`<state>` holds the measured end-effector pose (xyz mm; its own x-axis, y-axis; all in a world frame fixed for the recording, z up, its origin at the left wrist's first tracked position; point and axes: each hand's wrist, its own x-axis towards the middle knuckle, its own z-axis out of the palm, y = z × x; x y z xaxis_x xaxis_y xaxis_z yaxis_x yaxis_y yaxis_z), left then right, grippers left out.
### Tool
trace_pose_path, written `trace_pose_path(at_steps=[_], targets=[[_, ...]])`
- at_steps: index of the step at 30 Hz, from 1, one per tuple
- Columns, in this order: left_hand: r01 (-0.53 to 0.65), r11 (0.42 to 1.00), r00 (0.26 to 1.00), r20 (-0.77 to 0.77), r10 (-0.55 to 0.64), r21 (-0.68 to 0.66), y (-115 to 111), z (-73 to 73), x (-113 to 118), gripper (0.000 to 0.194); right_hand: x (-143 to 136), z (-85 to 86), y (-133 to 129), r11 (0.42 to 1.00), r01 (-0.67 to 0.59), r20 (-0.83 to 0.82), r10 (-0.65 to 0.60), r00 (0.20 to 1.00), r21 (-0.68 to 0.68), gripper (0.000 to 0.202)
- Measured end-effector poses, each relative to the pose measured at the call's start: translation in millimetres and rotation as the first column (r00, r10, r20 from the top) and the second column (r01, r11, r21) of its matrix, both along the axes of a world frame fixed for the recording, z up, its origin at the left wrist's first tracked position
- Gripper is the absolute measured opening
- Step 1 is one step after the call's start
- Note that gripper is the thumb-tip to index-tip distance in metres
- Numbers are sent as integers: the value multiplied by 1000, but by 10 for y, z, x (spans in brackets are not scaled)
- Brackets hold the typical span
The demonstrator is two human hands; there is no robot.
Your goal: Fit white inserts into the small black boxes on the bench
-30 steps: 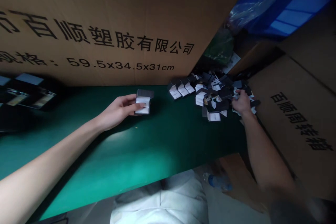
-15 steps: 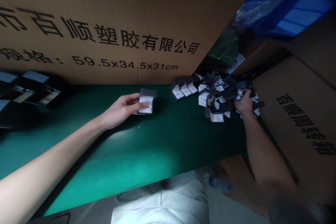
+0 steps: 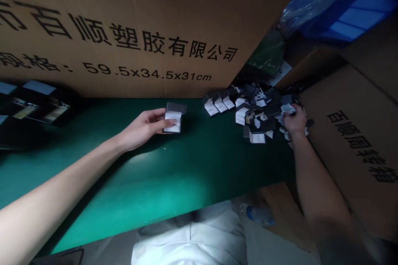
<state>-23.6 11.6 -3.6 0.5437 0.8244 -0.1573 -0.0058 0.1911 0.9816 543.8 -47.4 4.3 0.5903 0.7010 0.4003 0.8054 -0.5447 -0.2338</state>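
Observation:
My left hand (image 3: 151, 125) is closed on a small black box (image 3: 175, 109) just above the table. The box's lid stands open, and my thumb presses on the white inside. At the right, my right hand (image 3: 295, 121) reaches into a heap of similar small open boxes (image 3: 270, 111). Its fingers are curled at the heap's right edge beside some crumpled white paper (image 3: 286, 110). What they hold is hidden among the dark and white pieces. A short row of open boxes (image 3: 218, 104) leans at the left of the heap.
The green table (image 3: 186, 174) runs along a large printed cardboard carton (image 3: 130, 4). Another carton (image 3: 351, 132) stands close by my right arm. Larger black boxes (image 3: 37, 103) sit at the left. A plastic bottle (image 3: 259, 214) lies below the table.
My right hand has shifted slightly right at the heap's edge, and more crumpled white paper shows beside its fingers. My left hand keeps its hold on the box, nearly still.

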Motion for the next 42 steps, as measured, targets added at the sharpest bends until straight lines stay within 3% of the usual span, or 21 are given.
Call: trace_pose_path(at_steps=[5,11,14,18,24,28,42], targets=[[-11,1000,1000,-16,11,-1,-5,12,4,55,-93,-46,-34,998,65,-48,-64,997,12,55],[-6,1000,1000,-18,5,-2,-1,0,2,56,-158,-66,-82,991,125,-6,-125,992,56,42],[-9,1000,1000,-22,9,6,-2,3,4,56,-161,-107,-122,998,68,-21,-68,997,-8,36],[-8,1000,1000,-15,8,2,-5,10,8,55,-161,-189,-148,982,-13,-19,10,1000,-188,44],[-7,1000,1000,-23,7,0,-8,17,9,54,-139,-184,-118,947,9,0,-9,1000,-322,45],[0,1000,1000,-15,0,0,-5,10,1,55,-129,-153,-93,941,53,23,-48,999,-333,50],[5,1000,1000,-20,-4,7,-6,16,9,53,-116,-104,-61,927,20,30,-10,999,-375,41]])
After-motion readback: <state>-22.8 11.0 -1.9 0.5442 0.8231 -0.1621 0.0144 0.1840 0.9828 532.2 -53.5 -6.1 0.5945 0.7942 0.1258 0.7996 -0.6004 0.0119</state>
